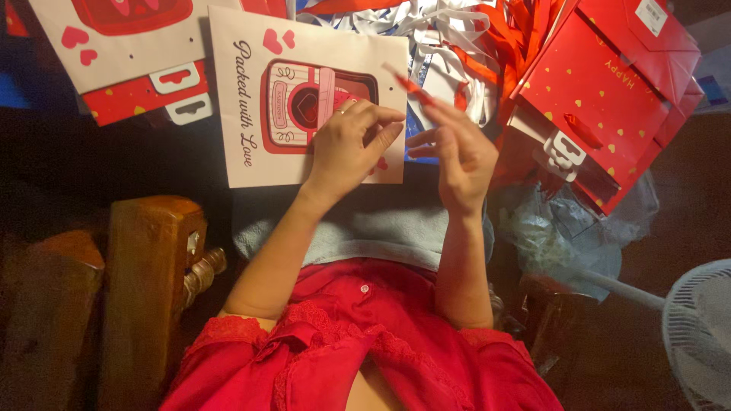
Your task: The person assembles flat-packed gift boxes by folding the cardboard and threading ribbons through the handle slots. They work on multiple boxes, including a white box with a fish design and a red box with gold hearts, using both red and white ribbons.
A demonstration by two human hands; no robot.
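A thin red ribbon [411, 85] is pinched between the fingertips of the right hand [457, 156], its free end slanting up toward eleven o'clock over the white paper bag [251, 114] that lies flat on the person's lap. The left hand [352, 144] rests on that bag, its fingers curled and touching near the printed red picture; whether it grips anything I cannot tell. One more white bag [114, 46] of the same kind lies at ten o'clock, partly over a red one. At two o'clock a stack of red bags [609, 91] with small hearts leans, at least two by my count, a white handle tab showing at its lower edge. Between the stacks, at twelve o'clock, a tangle of red and white ribbons [472, 30] is heaped. A grey cloth [381, 221] covers the lap under the bag. A wooden chair arm [148, 281] stands at eight o'clock, crumpled clear plastic [563, 236] at four, and a white fan [700, 335] at the far right edge.
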